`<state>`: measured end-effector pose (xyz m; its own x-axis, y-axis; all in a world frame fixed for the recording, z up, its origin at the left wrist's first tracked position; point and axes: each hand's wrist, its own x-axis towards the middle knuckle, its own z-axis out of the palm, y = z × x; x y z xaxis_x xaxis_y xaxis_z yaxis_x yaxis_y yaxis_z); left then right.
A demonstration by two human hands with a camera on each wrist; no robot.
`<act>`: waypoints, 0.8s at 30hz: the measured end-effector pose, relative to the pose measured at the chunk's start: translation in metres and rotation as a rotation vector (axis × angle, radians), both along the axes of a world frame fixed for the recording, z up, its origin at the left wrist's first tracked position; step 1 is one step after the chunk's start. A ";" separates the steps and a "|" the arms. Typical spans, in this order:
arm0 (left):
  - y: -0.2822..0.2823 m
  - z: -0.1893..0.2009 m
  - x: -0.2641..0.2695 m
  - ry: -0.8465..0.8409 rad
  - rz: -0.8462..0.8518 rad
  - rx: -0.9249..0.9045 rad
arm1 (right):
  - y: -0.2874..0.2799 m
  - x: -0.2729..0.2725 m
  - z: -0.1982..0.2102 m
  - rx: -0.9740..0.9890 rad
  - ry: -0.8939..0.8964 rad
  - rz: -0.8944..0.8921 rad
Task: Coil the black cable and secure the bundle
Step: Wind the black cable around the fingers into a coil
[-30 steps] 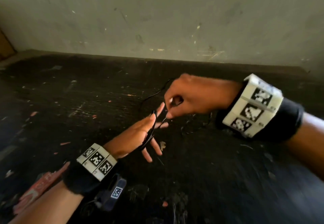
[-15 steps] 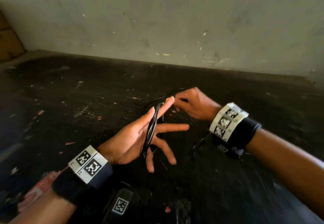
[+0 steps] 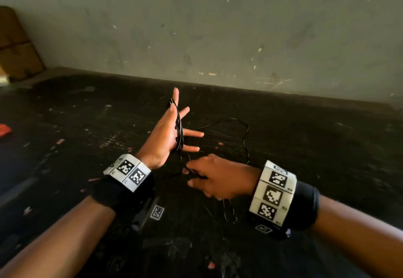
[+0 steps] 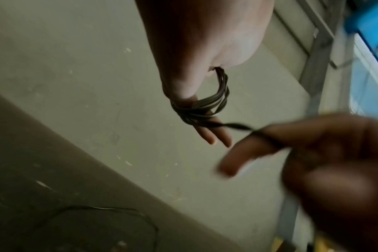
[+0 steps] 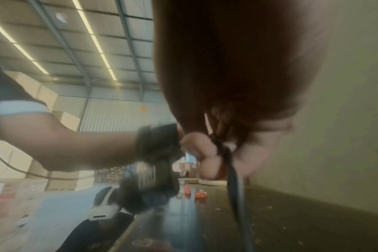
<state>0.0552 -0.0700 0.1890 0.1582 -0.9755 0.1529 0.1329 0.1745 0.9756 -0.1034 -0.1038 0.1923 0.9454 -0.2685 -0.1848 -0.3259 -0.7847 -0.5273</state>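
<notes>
My left hand is raised with fingers straight and spread, and several loops of the thin black cable are wound round it. In the left wrist view the loops cross the palm and fingers. My right hand sits just below and to the right, fingers curled, pinching the free strand that runs off the coil. The loose rest of the cable lies in a curve on the dark table beyond. In the right wrist view the strand hangs blurred from my fingertips.
The dark scuffed table meets a grey wall at the back. A red scrap lies at the far left, and cardboard stands in the left corner. Small orange bits lie on the tabletop.
My right hand has swung from above the left hand's fingertips round to below them, drawing the strand along. The left hand has risen and turned more upright with more loops on it.
</notes>
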 end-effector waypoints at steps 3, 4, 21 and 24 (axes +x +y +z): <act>0.007 -0.012 -0.006 -0.219 -0.020 0.079 | -0.002 -0.007 0.029 -0.160 0.055 0.068; 0.010 -0.017 -0.008 -0.285 -0.047 0.102 | -0.005 -0.009 0.040 -0.197 0.077 0.073; 0.048 -0.016 -0.026 -0.023 -0.590 0.253 | -0.101 -0.029 0.068 -0.343 -0.256 -0.073; 0.047 -0.007 -0.029 0.055 -0.595 0.220 | -0.101 -0.023 0.033 -0.302 -0.309 -0.135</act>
